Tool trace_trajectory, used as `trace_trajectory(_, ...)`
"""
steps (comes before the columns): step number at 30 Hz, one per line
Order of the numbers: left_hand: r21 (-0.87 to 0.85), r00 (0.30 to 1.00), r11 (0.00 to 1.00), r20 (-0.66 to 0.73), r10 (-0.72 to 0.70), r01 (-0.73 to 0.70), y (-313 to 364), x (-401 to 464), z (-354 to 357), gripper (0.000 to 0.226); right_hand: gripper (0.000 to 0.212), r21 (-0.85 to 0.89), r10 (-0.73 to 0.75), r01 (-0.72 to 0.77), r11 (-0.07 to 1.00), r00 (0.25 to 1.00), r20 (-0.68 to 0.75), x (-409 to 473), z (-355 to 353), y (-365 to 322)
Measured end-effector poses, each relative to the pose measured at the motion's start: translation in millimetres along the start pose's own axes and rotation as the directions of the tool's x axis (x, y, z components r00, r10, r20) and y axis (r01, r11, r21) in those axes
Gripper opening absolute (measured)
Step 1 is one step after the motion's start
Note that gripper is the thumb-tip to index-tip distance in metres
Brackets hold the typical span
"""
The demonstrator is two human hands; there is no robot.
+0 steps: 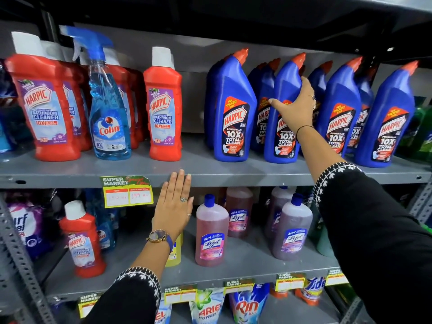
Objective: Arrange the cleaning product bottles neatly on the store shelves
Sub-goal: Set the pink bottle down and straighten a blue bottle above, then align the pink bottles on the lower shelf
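Note:
On the upper grey shelf (203,174) stand several blue Harpic toilet-cleaner bottles with orange caps. My right hand (294,108) is wrapped around the second front blue Harpic bottle (282,141), which stands upright on the shelf. Another blue Harpic bottle (231,108) stands just left of it, two more (339,108) to the right. Red Harpic bathroom-cleaner bottles (43,101) and a lone red one (164,106) stand further left, with a blue Colin spray bottle (108,108) between them. My left hand (174,206) lies flat and empty, fingertips against the shelf's front edge.
The lower shelf (245,256) holds pink Lizol bottles (211,232), a purple Lizol bottle (292,230), a red Harpic bottle (81,239) and a yellow bottle behind my wrist. A yellow price tag (127,192) hangs on the upper edge. Detergent pouches (208,307) sit below.

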State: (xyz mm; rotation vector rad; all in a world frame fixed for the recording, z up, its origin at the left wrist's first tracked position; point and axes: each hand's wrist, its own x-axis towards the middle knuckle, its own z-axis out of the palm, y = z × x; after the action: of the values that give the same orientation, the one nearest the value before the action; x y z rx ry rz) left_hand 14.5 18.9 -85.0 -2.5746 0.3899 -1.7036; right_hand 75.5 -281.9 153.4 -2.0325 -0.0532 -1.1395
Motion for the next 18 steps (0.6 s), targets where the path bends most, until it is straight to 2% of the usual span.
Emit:
trace_trajectory(5,-0.013,0.999,1.000,0.033,0.005,-0.005,0,0,-6,0.073,0.100,0.010,0.023,-0.023,1.000,1.000,0.000,-3,-1,-1)
trace_trajectory(7,0.001,0.999,1.000,0.039,0.014,-0.014,0,-1,-5,0.075,0.103,0.037,0.097,-0.097,0.995,0.995,-0.010,-16,0,-1)
trace_trajectory(9,0.007,1.000,1.000,0.025,0.011,-0.011,0,-2,-3,0.074,0.102,0.060,0.164,-0.159,0.985,0.983,-0.078,-44,2,-2)
trace_trajectory(11,0.007,1.000,1.000,0.002,0.009,-0.009,0,-3,-1,0.074,0.091,0.092,0.088,-0.070,0.993,0.974,-0.210,-87,8,-5)
trace_trajectory(14,0.012,1.000,1.000,-0.019,0.012,-0.012,1,-2,1,0.075,0.060,0.145,-0.120,0.186,0.972,0.919,-0.375,-170,25,-4)
trace_trajectory(16,0.003,0.999,1.000,-0.030,0.014,-0.014,1,0,2,0.077,0.043,0.149,-0.205,0.270,0.951,0.914,-0.350,-229,42,-1)
trace_trajectory(18,0.007,0.999,1.000,-0.040,0.017,-0.016,1,0,3,0.075,0.031,0.160,-0.241,0.266,0.951,0.957,-0.159,-280,63,3)
